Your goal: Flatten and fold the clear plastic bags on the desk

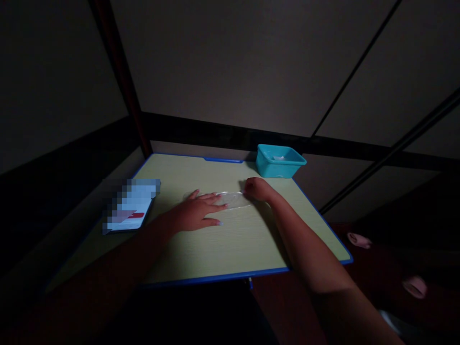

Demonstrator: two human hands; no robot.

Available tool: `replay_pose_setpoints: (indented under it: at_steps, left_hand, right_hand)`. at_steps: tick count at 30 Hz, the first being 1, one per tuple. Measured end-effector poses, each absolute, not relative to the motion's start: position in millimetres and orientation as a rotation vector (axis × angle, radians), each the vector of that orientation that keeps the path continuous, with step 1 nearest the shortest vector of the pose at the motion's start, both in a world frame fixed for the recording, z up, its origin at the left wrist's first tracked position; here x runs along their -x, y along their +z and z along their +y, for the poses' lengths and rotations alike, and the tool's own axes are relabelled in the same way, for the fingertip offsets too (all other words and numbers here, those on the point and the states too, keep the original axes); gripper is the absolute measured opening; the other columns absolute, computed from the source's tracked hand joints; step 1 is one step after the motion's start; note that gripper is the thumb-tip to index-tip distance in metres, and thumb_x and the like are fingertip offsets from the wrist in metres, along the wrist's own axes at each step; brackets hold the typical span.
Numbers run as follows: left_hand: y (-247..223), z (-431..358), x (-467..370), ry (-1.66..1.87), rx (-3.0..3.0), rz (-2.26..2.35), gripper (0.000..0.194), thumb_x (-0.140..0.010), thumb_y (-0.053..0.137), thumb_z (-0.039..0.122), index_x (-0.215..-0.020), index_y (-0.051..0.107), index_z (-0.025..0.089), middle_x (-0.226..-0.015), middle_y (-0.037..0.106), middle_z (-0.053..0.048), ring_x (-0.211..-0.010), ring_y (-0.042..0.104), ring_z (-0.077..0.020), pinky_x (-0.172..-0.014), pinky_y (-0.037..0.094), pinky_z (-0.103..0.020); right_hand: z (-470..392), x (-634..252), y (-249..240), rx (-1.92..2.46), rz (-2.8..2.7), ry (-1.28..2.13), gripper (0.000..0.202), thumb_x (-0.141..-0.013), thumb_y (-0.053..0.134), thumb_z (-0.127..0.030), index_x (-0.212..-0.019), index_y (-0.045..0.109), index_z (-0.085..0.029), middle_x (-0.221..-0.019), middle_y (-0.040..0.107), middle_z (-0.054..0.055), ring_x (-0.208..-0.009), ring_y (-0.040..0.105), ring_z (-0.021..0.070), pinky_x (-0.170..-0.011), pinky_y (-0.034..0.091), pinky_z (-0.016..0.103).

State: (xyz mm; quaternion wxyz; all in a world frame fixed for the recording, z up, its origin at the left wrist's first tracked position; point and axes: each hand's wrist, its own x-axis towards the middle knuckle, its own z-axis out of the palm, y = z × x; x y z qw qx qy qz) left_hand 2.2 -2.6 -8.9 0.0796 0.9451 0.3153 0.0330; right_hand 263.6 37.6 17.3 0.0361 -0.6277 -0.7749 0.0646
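A clear plastic bag (235,200), long and thin, lies flat across the middle of the table. My left hand (197,211) rests on its left part, fingers spread and palm down. At the other end, my right hand (256,189) has its fingers pinched together on the bag's right edge. The fingertips of that hand are partly hidden, and the bag's left end is mostly covered by my left hand.
The light wooden table (230,249) has a blue edge. A turquoise basket (280,167) with something pale inside stands at the back right. To the left lies a tablet (132,211) with a lit, blurred-out screen. Pink slippers (359,240) are on the floor at right.
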Motion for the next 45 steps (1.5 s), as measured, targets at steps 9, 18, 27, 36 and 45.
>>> replay_pose_setpoints:
  at_steps: [9,18,27,36,45]
  left_hand:
    - [-5,-3,0,0.080,-2.783,0.933,0.056,-0.087,0.039,0.059,-0.138,0.029,0.038,-0.150,0.019,-0.002,-0.137,0.020,-0.0242,-0.106,0.007,-0.056]
    - [-7,-2,1,0.048,-2.772,0.897,0.051,-0.087,0.041,0.058,-0.136,0.032,0.043,-0.149,0.023,-0.002,-0.137,0.020,-0.0262,-0.103,0.003,-0.061]
    - [-7,0,3,0.020,-2.758,0.900,0.047,-0.089,0.038,0.057,-0.134,0.033,0.045,-0.150,0.017,-0.001,-0.137,0.021,-0.0270,-0.104,0.003,-0.058]
    - [-1,-3,1,-0.002,-2.697,0.944,0.046,-0.089,0.040,0.056,-0.133,0.035,0.045,-0.149,0.020,-0.002,-0.137,0.021,-0.0273,-0.103,0.004,-0.061]
    - [-1,-2,2,0.011,-2.727,1.064,0.046,-0.087,0.040,0.058,-0.130,0.044,0.041,-0.149,0.021,-0.003,-0.136,0.024,-0.0280,-0.103,0.006,-0.061]
  right_hand:
    - [10,-233,17,1.747,-2.231,-0.088,0.043,-0.091,0.038,-0.034,-0.129,0.044,-0.017,-0.139,0.040,0.015,-0.127,0.034,0.0259,-0.099,0.029,0.049]
    - [1,-205,-7,1.738,-2.611,0.243,0.058,-0.094,0.016,-0.045,-0.147,0.003,-0.025,-0.153,-0.003,0.004,-0.140,-0.003,0.0208,-0.104,0.005,0.061]
    - [9,-227,10,1.958,-2.676,0.484,0.071,-0.090,0.024,-0.057,-0.145,-0.008,-0.026,-0.151,-0.013,0.004,-0.138,-0.010,0.0236,-0.102,0.005,0.063]
    - [21,-266,26,2.209,-2.548,0.343,0.071,-0.091,0.033,-0.049,-0.147,0.002,-0.019,-0.152,-0.009,0.012,-0.139,-0.005,0.0249,-0.103,0.012,0.061]
    - [-18,-212,23,1.537,-2.827,0.631,0.066,-0.093,0.017,-0.055,-0.147,0.002,-0.019,-0.152,-0.005,0.008,-0.139,-0.005,0.0220,-0.107,0.005,0.057]
